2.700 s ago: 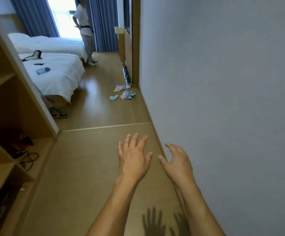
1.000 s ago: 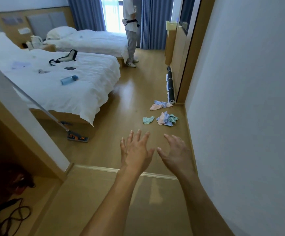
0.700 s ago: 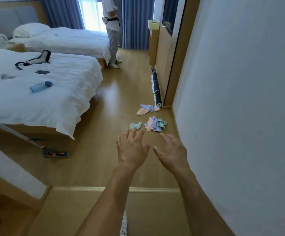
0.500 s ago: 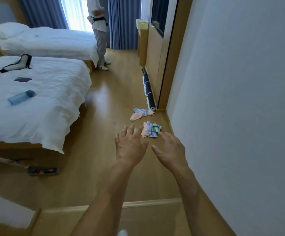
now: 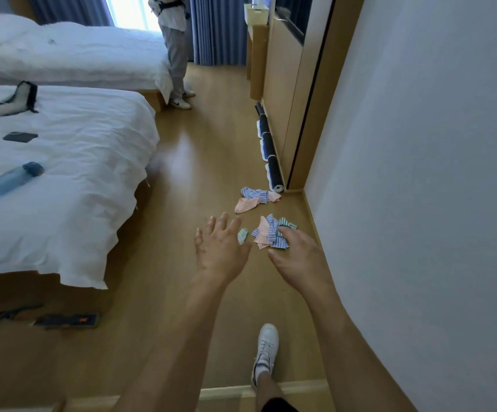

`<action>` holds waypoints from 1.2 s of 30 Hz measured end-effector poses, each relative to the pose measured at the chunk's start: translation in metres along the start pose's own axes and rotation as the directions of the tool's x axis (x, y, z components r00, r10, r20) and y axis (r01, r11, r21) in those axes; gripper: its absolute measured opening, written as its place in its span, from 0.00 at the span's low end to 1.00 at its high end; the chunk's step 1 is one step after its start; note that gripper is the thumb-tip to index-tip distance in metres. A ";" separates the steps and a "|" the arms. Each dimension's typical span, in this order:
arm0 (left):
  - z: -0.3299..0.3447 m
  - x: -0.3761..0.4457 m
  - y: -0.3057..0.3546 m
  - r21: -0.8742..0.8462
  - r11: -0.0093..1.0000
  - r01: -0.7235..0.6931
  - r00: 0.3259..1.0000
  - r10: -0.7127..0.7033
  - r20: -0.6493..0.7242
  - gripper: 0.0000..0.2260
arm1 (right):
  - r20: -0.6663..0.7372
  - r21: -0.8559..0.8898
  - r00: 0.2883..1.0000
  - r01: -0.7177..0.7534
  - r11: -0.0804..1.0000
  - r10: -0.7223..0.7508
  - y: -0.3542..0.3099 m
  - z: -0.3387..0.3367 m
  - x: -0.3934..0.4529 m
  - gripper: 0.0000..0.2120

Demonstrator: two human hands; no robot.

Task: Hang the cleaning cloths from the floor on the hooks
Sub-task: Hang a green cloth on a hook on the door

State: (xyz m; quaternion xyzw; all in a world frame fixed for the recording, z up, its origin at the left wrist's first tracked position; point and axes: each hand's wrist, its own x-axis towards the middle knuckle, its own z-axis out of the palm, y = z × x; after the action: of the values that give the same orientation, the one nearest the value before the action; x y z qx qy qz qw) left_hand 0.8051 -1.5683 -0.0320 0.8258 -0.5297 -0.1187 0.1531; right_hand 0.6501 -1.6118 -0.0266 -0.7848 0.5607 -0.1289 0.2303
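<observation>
I see the cleaning cloths (image 5: 266, 231) crumpled on the floor (image 5: 199, 173) at frame centre. My left hand (image 5: 220, 254) and right hand (image 5: 296, 257) hover spread, empty. They look light and limp (pinch a raised fold).

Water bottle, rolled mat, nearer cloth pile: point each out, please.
Water bottle (image 5: 14, 177), head view, middle of its body.
Rolled mat (image 5: 273, 171), head view, dark near section.
Nearer cloth pile (image 5: 266, 233), head view, pink striped cloth.

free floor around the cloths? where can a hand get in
Bare floor lies between the near bed and the cloth piles. Crowded on the wall side: the near pile and far pile sit close to the rolled mat and wall.
</observation>
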 end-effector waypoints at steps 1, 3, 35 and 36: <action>0.001 0.017 -0.002 0.007 1.000 0.006 1.000 -0.006 -0.005 0.27 | 0.009 0.012 1.000 0.010 1.000 -0.010 0.000 0.002 0.019 0.28; 0.002 0.054 -0.004 0.024 0.999 0.029 0.999 -0.029 -0.023 0.27 | 0.037 0.035 0.999 0.022 0.999 -0.023 -0.002 0.004 0.061 0.28; 0.075 0.549 -0.071 0.049 0.994 0.099 0.975 -0.107 0.197 0.26 | 0.294 -0.011 0.952 -0.081 0.997 0.081 -0.005 0.075 0.549 0.24; 0.080 0.565 -0.079 0.049 0.994 0.096 0.972 -0.104 0.212 0.26 | 0.315 -0.029 0.944 -0.096 0.995 0.100 -0.005 0.084 0.564 0.24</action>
State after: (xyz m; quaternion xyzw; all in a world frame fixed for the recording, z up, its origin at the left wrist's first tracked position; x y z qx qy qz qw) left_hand 1.0751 -2.0621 -0.1551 0.8366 -0.5030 -0.2045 0.0728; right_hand 0.8835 -2.1217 -0.1275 -0.7681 0.5558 0.0138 0.3179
